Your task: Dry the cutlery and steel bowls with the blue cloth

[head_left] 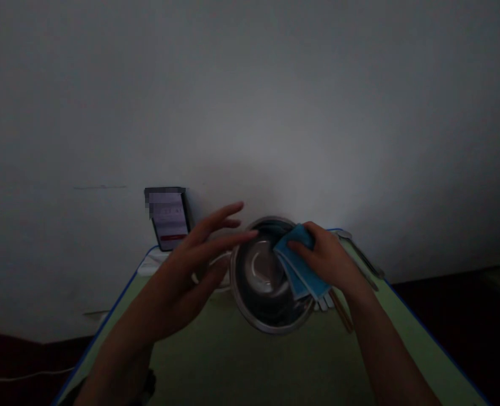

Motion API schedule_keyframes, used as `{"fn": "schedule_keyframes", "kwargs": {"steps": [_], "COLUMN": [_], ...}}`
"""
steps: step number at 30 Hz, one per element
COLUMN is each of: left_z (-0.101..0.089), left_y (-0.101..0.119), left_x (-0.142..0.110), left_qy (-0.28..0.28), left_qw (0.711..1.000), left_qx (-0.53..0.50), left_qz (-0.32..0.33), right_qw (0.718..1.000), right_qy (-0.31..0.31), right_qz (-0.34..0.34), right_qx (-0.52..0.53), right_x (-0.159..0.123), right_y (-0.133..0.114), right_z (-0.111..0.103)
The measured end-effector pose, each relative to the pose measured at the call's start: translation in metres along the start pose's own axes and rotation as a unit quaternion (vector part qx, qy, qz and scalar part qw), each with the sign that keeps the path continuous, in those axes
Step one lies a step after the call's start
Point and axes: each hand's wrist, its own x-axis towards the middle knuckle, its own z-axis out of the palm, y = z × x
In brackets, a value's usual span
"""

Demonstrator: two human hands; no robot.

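A shiny steel bowl (pixel 261 282) is tipped toward me above the green table (pixel 233 361). My left hand (pixel 194 265) has its fingers stretched out and spread, the fingertips resting against the bowl's left rim. My right hand (pixel 324 259) is closed on a folded blue cloth (pixel 294 262), pressing it onto the bowl's right rim and inner wall.
A phone (pixel 169 219) with a lit screen leans against the white wall at the table's far left. A smaller round dish (pixel 216 276) sits behind the bowl. Metal utensils (pixel 362 256) and chopsticks (pixel 341 310) lie at the right. The table has a blue edge.
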Motion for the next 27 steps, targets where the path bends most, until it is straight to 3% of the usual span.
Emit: {"fn": "schedule_keyframes", "kwargs": {"steps": [2,5,9,13,17,21,24,27], "left_z": [0.004,0.012,0.019,0.02,0.018,0.012,0.007,0.011], "left_y": [-0.003,-0.004,-0.005,-0.002,0.005,0.006,0.0,-0.002], "left_x": [0.001,0.005,0.01,0.009,0.008,0.009,0.009,0.009], "left_qy": [-0.001,-0.075,-0.118,-0.14,-0.166,-0.148,-0.125,0.008], "left_qw": [0.995,0.985,0.98,0.98,0.974,0.976,0.974,0.973], "left_qx": [-0.02,-0.011,0.027,0.072,0.109,0.105,0.076,0.058], "left_qz": [-0.094,-0.157,-0.157,-0.124,-0.112,-0.119,-0.17,-0.223], "right_qw": [1.0,0.998,0.994,0.986,0.991,0.998,0.997,0.969], "right_qy": [0.019,0.041,0.056,0.014,-0.029,0.001,0.055,0.118], "right_qz": [-0.006,-0.021,-0.078,-0.163,-0.125,-0.056,-0.011,0.048], "right_qx": [-0.025,-0.053,-0.058,-0.025,-0.043,-0.018,0.059,0.21], "right_x": [-0.002,-0.006,-0.015,-0.021,-0.021,-0.016,-0.01,-0.007], "right_y": [-0.005,-0.015,-0.032,-0.045,-0.046,-0.039,-0.032,-0.03], "right_z": [0.001,0.003,0.009,0.015,0.019,0.021,0.026,0.037]}}
